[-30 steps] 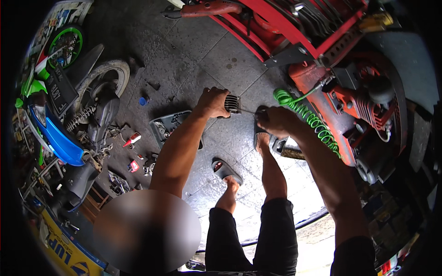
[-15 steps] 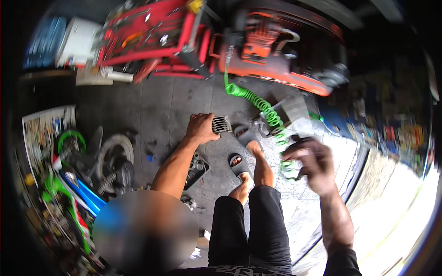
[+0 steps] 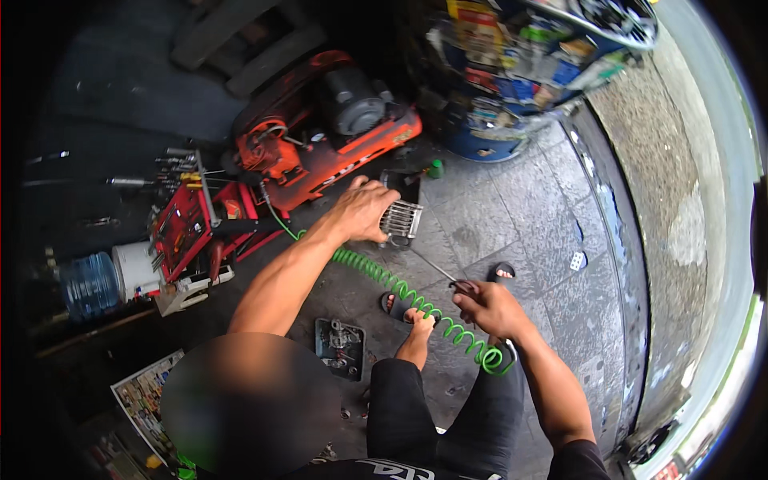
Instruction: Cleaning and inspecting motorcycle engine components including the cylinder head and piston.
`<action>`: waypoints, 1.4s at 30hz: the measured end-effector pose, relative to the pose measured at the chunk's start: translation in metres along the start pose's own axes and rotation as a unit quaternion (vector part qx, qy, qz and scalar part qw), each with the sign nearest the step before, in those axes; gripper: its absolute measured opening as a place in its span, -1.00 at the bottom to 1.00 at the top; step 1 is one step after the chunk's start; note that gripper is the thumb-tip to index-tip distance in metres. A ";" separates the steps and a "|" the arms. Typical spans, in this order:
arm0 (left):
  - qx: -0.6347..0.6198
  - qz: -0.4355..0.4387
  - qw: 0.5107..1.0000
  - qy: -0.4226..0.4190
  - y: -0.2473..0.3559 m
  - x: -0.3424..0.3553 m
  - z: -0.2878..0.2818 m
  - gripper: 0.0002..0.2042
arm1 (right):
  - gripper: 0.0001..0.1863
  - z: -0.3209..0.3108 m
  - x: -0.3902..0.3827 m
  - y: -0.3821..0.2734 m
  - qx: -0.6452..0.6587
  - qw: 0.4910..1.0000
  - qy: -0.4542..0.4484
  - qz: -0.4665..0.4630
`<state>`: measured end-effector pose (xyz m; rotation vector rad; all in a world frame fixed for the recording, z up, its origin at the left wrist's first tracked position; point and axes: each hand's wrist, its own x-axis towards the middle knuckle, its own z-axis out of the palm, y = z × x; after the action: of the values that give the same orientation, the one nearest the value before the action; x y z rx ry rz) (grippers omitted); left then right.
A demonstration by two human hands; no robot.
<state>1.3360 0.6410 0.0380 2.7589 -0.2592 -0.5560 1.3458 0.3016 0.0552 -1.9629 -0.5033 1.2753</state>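
My left hand (image 3: 366, 206) grips a finned metal engine part (image 3: 400, 222), fingers wrapped over its left side. Below and to the right, my right hand (image 3: 486, 308) is closed on an air blow gun (image 3: 460, 286), whose long thin nozzle reaches up-left to the part's lower edge; whether it touches cannot be told. A green coiled hose (image 3: 368, 269) runs from the right hand across the middle toward the red compressor (image 3: 288, 180). Beneath my arms are my sandaled feet and a grey tray of metal parts (image 3: 340, 364).
A red tool cart (image 3: 180, 232) stands left of the compressor, beside a blue water jug (image 3: 90, 284) and white bucket (image 3: 136, 266). A blue barrel of rubbish (image 3: 496, 144) is at upper right. The tiled floor (image 3: 560, 304) meets a concrete edge (image 3: 664, 200) at right.
The view has swung right, toward the compressor and doorway. My left hand still holds the part; my right hand has come back from the right, bringing the nozzle toward it.
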 end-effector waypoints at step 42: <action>-0.728 -0.607 0.223 0.227 0.247 0.324 0.179 -0.28 | -0.53 -0.246 0.006 0.152 -0.225 0.948 0.110 0.195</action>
<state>1.5300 0.2860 -0.1477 0.4551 1.6938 0.0317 1.5605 0.1160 -0.0034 -2.6568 -0.3194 1.2224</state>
